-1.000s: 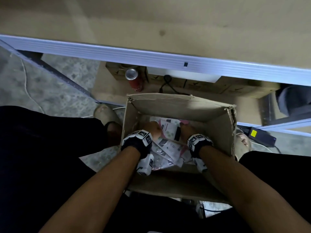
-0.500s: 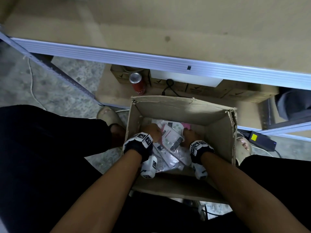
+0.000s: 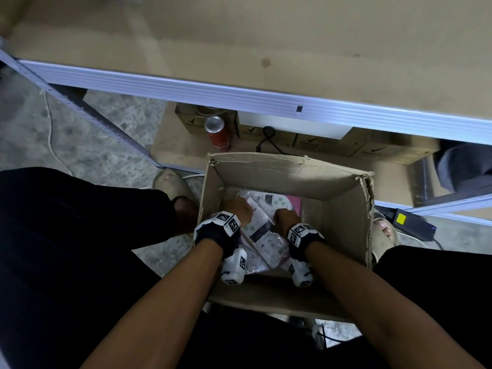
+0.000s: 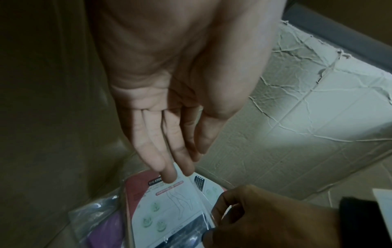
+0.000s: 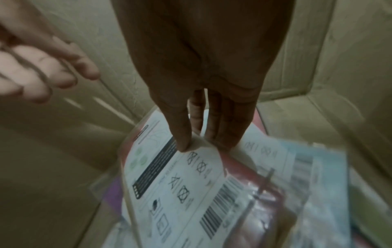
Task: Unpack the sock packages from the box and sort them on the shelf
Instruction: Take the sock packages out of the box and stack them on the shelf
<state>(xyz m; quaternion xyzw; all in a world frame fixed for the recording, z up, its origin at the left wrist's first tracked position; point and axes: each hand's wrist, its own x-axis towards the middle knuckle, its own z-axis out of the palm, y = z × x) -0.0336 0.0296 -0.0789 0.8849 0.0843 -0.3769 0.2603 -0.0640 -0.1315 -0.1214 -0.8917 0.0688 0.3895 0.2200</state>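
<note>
My right hand (image 5: 203, 70) pinched one sock package (image 5: 176, 181) in the single box (image 3: 343, 209); my left hand's (image 4: 169, 87) straight fingers (image 4: 148, 151) touched it.

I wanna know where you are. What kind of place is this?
Probably a stockroom: a metal-edged shelf with a brown board, an open cardboard box of plastic-wrapped sock packages, small cartons underneath.

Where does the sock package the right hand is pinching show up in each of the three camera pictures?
Head: the sock package lies mid-frame inside the cardboard box, between the two wrists.
Left wrist: bottom centre, its white label under the left hand fingertips.
Right wrist: lower centre, washing symbols and barcode facing up, its top edge pinched by the right hand.
Shared landmark: the label's black strip.
</note>
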